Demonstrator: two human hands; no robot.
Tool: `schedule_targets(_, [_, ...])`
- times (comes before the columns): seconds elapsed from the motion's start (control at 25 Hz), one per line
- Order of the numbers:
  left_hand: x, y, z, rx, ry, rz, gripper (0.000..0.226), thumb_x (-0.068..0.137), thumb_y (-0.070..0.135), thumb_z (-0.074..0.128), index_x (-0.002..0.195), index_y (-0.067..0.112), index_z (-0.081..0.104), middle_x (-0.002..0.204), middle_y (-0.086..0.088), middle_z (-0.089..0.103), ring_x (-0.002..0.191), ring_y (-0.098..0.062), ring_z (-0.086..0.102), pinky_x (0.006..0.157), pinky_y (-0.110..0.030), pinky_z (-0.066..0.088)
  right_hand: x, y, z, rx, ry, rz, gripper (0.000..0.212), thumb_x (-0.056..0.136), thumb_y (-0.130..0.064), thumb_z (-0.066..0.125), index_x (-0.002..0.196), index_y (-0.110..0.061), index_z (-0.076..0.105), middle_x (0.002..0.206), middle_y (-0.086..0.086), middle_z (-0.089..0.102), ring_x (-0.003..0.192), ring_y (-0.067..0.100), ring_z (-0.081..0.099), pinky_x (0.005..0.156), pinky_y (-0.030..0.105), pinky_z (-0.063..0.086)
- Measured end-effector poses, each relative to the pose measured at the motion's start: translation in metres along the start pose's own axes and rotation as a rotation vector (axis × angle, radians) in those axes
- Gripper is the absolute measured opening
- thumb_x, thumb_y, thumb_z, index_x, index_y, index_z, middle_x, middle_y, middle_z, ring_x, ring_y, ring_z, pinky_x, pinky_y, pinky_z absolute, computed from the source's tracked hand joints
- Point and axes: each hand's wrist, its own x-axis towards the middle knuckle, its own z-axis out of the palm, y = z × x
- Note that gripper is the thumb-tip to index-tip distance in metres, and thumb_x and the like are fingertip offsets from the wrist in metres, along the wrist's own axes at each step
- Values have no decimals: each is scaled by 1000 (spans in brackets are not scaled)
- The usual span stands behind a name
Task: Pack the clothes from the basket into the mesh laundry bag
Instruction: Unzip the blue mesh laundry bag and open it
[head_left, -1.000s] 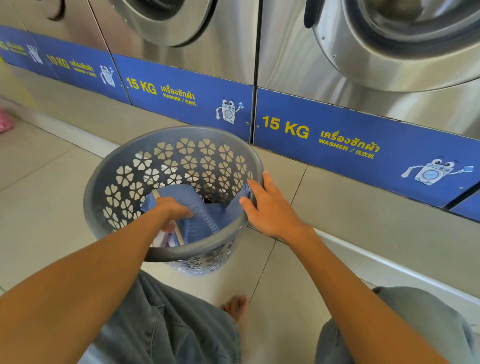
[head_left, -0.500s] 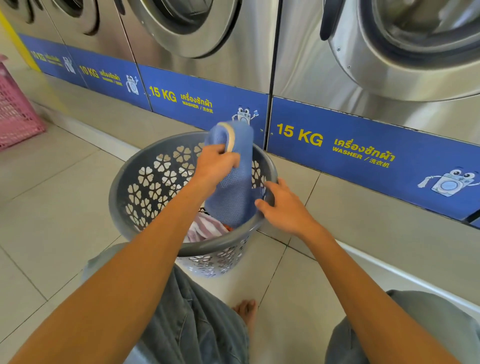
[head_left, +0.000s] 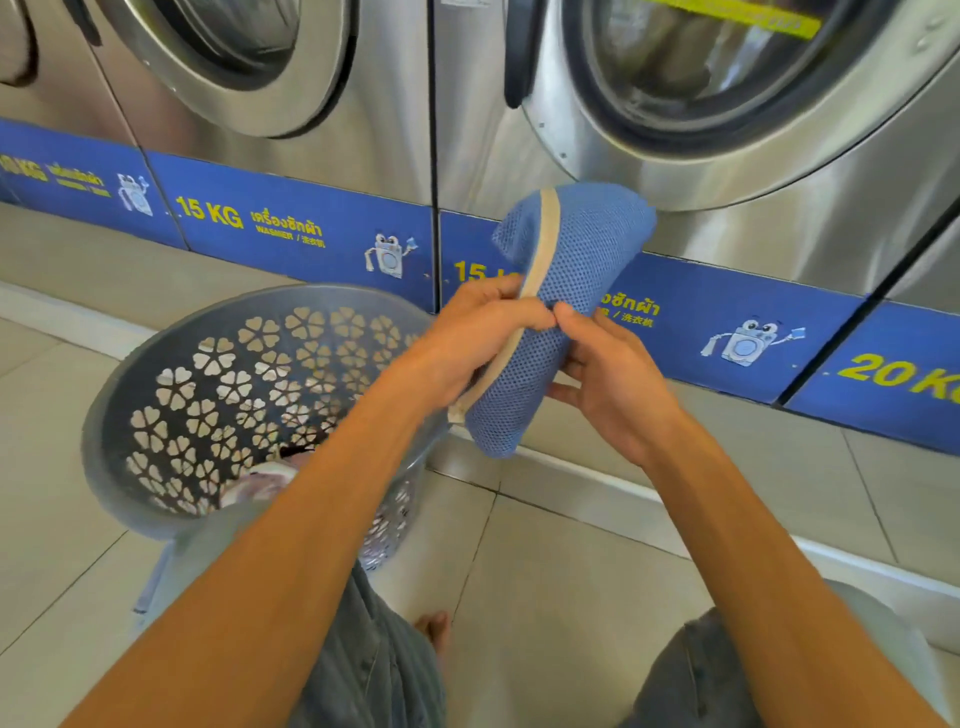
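Note:
A blue mesh laundry bag (head_left: 566, 270) with a beige zipper band is folded up and held in the air to the right of the basket. My left hand (head_left: 467, 343) grips it along the beige band. My right hand (head_left: 608, 379) pinches its blue side from the right, thumb touching the left hand's fingers. The grey plastic basket (head_left: 156, 364) with flower-shaped holes stands on the floor at the left. Pale clothes (head_left: 260, 480) lie at its bottom, partly hidden by my left forearm.
Steel front-loading washers (head_left: 363, 130) with blue 15 KG and 20 KG labels line the wall just behind the basket and bag. A raised tiled step (head_left: 675, 457) runs under them. My knees in grey jeans and a bare foot (head_left: 434, 626) rest on the tiled floor.
My left hand lifted the blue mesh bag out of the basket and carried it to the right. My right hand left the basket rim and took hold of the bag.

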Motion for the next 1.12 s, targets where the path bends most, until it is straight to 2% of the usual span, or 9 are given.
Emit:
schedule_targets(0.16, [7, -12, 28, 162, -56, 4, 17, 87, 10, 69, 101, 17, 74, 95, -4, 77, 89, -18, 72, 87, -37, 58, -14, 2, -31, -34, 232, 13, 14, 94, -23, 59, 97, -12, 66, 98, 5, 71, 88, 19, 68, 87, 38, 56])
schedule_targets(0.36, [12, -13, 13, 499, 103, 62, 39, 88, 56, 60, 104, 24, 76, 100, 6, 76, 98, -16, 71, 93, -38, 55, -8, 8, -32, 101, 239, 73, 16, 94, -19, 58, 78, -18, 56, 95, 4, 72, 86, 20, 71, 79, 37, 58])
schedule_targets(0.44, [12, -18, -5, 679, 242, 46, 47, 96, 58, 45, 106, 22, 73, 99, 9, 69, 95, -13, 63, 87, -34, 48, -2, 8, -22, 147, 230, 80, 14, 95, -18, 55, 82, -18, 56, 91, 1, 73, 81, 17, 72, 71, 33, 57])
schedule_targets(0.56, [15, -37, -42, 757, 308, -191, 47, 102, 41, 35, 110, 8, 68, 105, -9, 67, 99, -26, 61, 87, -40, 46, 9, 11, -3, 209, 175, 85, 13, 97, -17, 51, 85, -18, 56, 93, 1, 73, 82, 16, 72, 71, 34, 57])
schedule_targets(0.72, [5, -60, -73, 258, 284, -567, 30, 98, 28, 42, 98, 10, 66, 97, -13, 69, 88, -31, 65, 82, -43, 56, 25, 28, 28, 203, 76, 123, 10, 100, -16, 46, 97, -17, 55, 115, 8, 68, 100, 24, 68, 81, 40, 56])
schedule_targets(0.8, [6, -68, -85, 49, 358, -514, 21, 93, 22, 52, 96, 9, 68, 97, -15, 71, 83, -29, 64, 74, -39, 54, 31, 36, 40, 185, 37, 150, 12, 100, -17, 44, 105, -17, 55, 127, 11, 64, 111, 27, 65, 90, 43, 55])
schedule_targets(0.92, [16, -69, -101, -180, 498, -295, 28, 85, 2, 58, 108, 9, 70, 121, -15, 71, 103, -26, 67, 87, -40, 55, 32, 39, 44, 170, 22, 167, 12, 101, -17, 44, 106, -18, 55, 127, 11, 63, 114, 30, 64, 94, 45, 54])
schedule_targets(1.0, [20, -60, -101, -341, 492, -160, 28, 92, -7, 53, 107, 11, 67, 120, -11, 71, 108, -24, 69, 94, -38, 56, 30, 36, 38, 178, 26, 155, 10, 100, -17, 45, 102, -18, 55, 116, 7, 68, 110, 29, 66, 96, 47, 53])
schedule_targets(1.12, [19, -47, -83, -457, 347, -94, 26, 98, -4, 45, 110, 10, 64, 117, -11, 71, 101, -20, 70, 79, -31, 59, 24, 21, 22, 264, 74, 83, 14, 99, -17, 47, 86, -19, 53, 86, -2, 73, 87, 22, 71, 80, 42, 57])
